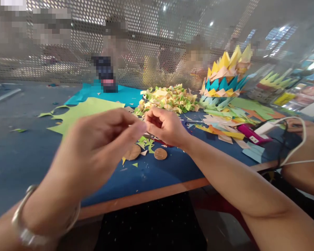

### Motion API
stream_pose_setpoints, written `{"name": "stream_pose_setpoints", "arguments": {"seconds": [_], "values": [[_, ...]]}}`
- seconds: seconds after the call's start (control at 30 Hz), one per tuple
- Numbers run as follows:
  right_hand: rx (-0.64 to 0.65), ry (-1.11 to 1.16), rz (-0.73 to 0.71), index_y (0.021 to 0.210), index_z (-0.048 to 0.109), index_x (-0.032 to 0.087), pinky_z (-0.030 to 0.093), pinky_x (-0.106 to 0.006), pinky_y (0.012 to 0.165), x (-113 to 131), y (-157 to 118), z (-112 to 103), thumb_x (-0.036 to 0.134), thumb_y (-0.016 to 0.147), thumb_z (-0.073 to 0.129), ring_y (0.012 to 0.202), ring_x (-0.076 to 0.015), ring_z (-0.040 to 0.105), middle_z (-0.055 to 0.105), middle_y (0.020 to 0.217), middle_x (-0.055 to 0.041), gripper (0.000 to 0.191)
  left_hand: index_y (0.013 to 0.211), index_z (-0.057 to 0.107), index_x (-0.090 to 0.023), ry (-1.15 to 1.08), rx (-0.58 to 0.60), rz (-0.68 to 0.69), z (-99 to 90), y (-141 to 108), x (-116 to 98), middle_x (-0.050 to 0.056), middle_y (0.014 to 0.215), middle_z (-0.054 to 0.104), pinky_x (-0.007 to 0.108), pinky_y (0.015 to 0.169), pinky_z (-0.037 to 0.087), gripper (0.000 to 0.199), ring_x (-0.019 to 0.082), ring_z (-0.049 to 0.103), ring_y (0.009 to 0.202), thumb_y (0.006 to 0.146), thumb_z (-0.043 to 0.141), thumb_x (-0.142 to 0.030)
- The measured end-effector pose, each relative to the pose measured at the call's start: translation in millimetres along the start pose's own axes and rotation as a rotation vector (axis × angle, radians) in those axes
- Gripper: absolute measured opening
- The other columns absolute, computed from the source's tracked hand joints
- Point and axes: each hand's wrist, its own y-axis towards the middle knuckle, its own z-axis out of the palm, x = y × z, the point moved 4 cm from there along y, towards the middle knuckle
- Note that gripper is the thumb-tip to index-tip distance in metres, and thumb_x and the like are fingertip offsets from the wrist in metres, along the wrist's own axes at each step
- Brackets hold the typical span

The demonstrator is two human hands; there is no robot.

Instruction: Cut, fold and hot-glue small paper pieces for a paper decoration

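Observation:
My left hand point(104, 143), with a silver bracelet point(26, 226) at the wrist, is held over the blue table point(170, 174), thumb and forefinger pinched together. Facing it, my right hand point(166, 125) is also closed, its fingertips nearly meeting those of the left. Anything between the fingertips is too small or hidden to make out. Below them lie two round brown discs point(160, 153) and green paper scraps point(145, 142). Just behind rises a heap of small folded paper pieces point(170, 97) in yellow and green.
A light green sheet point(94, 108) and a blue sheet point(125, 94) lie behind the left hand. At right stand a tiered folded-paper piece point(222, 87), a magenta box point(253, 134) and a white cable point(302, 129). Another person's arm point(303, 153) rests at the right edge.

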Motion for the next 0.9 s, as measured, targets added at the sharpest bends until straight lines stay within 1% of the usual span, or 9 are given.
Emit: {"name": "stream_pose_setpoints", "arguments": {"seconds": [0.03,0.07,0.13,0.23,0.3,0.47,0.63,0.8,0.9], "values": [[-0.005,-0.016,0.007,0.073,0.047,0.021,0.035,-0.023,0.052,-0.4,0.4,-0.5,0.024,0.082,0.063,0.055,-0.0074,0.042,0.045,0.063,0.0061,0.018,0.088,0.07,-0.016,0.11,0.009,0.011,3.5,13.8,-2.9,-0.002,0.06,0.057,0.024,0.05,0.031,0.029,0.01,0.044,0.054,0.094,0.054,-0.04],[-0.011,-0.028,0.011,0.073,0.048,0.02,0.035,-0.023,0.052,-0.8,0.9,-1.1,0.024,0.082,0.063,0.055,-0.0076,0.042,0.046,0.063,0.0058,0.017,0.086,0.07,-0.017,0.203,0.114,0.031,11.2,26.6,-3.0,-0.001,0.063,0.061,0.025,0.052,0.033,0.025,0.012,0.048,0.057,0.092,0.053,-0.034],[-0.027,-0.052,0.015,0.073,0.049,0.02,0.035,-0.024,0.052,-1.5,2.0,-2.9,0.024,0.082,0.063,0.054,-0.008,0.042,0.047,0.062,0.0055,0.017,0.084,0.07,-0.019,0.406,0.228,0.078,21.7,45.8,2.1,0.002,0.074,0.069,0.027,0.057,0.037,0.016,0.016,0.057,0.063,0.083,0.054,-0.025],[-0.063,-0.091,0.022,0.071,0.05,0.02,0.033,-0.025,0.052,-2.8,3.5,-6.4,0.023,0.081,0.063,0.052,-0.0077,0.04,0.045,0.06,0.0062,0.017,0.091,0.069,-0.021,0.683,0.274,0.069,25.5,57.2,14.1,0.006,0.089,0.073,0.03,0.056,0.035,0.022,0.023,0.063,0.072,0.077,0.053,-0.02],[-0.08,-0.104,0.023,0.071,0.05,0.02,0.033,-0.025,0.052,-3.7,4.2,-8.4,0.022,0.081,0.064,0.052,-0.0077,0.04,0.045,0.059,0.0066,0.018,0.098,0.068,-0.021,0.748,0.299,0.099,26.1,58.1,17.2,0.008,0.094,0.074,0.03,0.056,0.035,0.027,0.024,0.064,0.075,0.075,0.054,-0.021],[-0.099,-0.105,0.024,0.07,0.049,0.02,0.033,-0.025,0.052,-5.6,4.5,-10.5,0.022,0.081,0.064,0.052,-0.0076,0.039,0.044,0.059,0.0071,0.019,0.1,0.072,-0.023,0.699,0.332,0.108,30.9,64.5,28.3,0.007,0.095,0.072,0.029,0.058,0.039,0.027,0.022,0.064,0.075,0.079,0.055,-0.025],[-0.089,-0.092,0.035,0.07,0.049,0.02,0.033,-0.024,0.05,-7.2,4.3,-10.7,0.022,0.081,0.062,0.052,-0.0071,0.04,0.046,0.06,0.0062,0.017,0.091,0.073,-0.02,0.538,0.225,0.133,31.6,72.5,42.6,0.007,0.094,0.071,0.028,0.064,0.045,0.021,0.019,0.064,0.074,0.081,0.054,-0.024],[-0.066,-0.08,0.035,0.071,0.051,0.02,0.035,-0.023,0.05,-8.5,4.1,-9.3,0.019,0.081,0.062,0.053,-0.0072,0.043,0.049,0.062,0.0053,0.014,0.086,0.07,-0.018,0.26,0.08,0.001,18.1,70.6,50.5,0.005,0.076,0.073,0.028,0.06,0.048,0.015,0.017,0.066,0.065,0.08,0.06,-0.028],[-0.048,-0.073,0.052,0.073,0.053,0.019,0.036,-0.023,0.05,-9.4,3.2,-6.3,0.019,0.081,0.062,0.053,-0.0074,0.043,0.05,0.062,0.005,0.012,0.083,0.07,-0.017,0.149,0.018,-0.005,12.0,68.5,49.5,0.005,0.073,0.074,0.03,0.063,0.052,0.016,0.018,0.067,0.067,0.079,0.063,-0.03]]}}
